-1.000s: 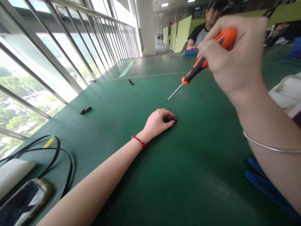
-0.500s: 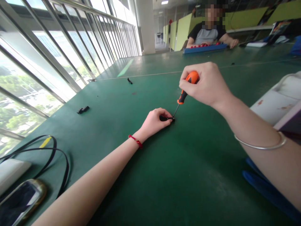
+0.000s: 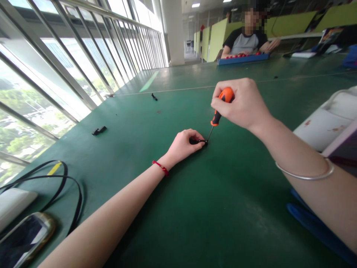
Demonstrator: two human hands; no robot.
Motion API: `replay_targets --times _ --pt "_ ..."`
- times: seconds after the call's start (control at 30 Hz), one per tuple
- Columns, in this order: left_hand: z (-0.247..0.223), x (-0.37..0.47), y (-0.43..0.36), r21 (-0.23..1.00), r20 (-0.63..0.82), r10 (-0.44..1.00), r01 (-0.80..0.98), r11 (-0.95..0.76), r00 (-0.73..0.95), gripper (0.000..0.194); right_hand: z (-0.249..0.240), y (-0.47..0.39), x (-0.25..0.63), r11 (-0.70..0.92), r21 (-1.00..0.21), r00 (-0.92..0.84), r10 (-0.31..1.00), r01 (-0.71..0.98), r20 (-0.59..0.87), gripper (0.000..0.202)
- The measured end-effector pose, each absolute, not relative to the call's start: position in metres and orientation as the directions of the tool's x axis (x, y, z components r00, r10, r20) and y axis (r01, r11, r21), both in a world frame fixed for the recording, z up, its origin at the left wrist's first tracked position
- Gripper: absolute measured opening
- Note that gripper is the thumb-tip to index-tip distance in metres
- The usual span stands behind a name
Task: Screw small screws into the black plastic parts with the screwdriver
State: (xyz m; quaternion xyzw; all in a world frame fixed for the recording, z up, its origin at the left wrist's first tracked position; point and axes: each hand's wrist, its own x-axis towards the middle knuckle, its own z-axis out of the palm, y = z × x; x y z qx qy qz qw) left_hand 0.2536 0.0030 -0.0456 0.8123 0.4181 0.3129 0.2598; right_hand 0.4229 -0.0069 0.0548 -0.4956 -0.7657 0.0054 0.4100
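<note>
On the green table (image 3: 178,208) my left hand (image 3: 186,143) pinches a small black part (image 3: 196,141) between thumb and fingers, holding it against the surface. Its exact kind is too small to make out. My right hand (image 3: 241,102) is wrapped round the orange and black handle of a screwdriver (image 3: 216,116). The screwdriver leans to the right, and its thin shaft runs down to the right end of the black part, where the tip seems to touch.
Two loose black pieces (image 3: 99,130) (image 3: 154,97) lie left and farther back. A phone (image 3: 26,238), a white box (image 3: 16,204) and a black cable (image 3: 79,193) are at near left. White containers (image 3: 329,119) stand right. A person (image 3: 247,39) sits opposite behind a blue tray (image 3: 242,59).
My right hand has sunk slightly and shifted a little left with the screwdriver. My left hand and the black part stay in place. The person opposite has raised one hand.
</note>
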Motion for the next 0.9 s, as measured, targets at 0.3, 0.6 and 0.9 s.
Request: replay_targets --times 0.3,0.6,0.9 --pt "-0.0457 0.2527 0.0027 0.697 0.286 0.843 0.504 -0.509 0.456 0.014 0.0535 -0.0054 0.4232 0.534 -0.474 -0.102 0.732 0.7 0.674 0.012" --pt "-0.0473 0.2522 0.0037 0.65 0.321 0.816 0.514 -0.559 0.481 0.013 0.0554 -0.0067 0.4225 0.52 -0.461 -0.112 0.741 0.719 0.662 0.012" --pt "-0.0485 0.2525 0.0034 0.591 0.359 0.796 0.542 -0.598 0.487 0.01 0.0552 -0.0067 0.4227 0.483 -0.453 -0.126 0.776 0.749 0.619 0.013"
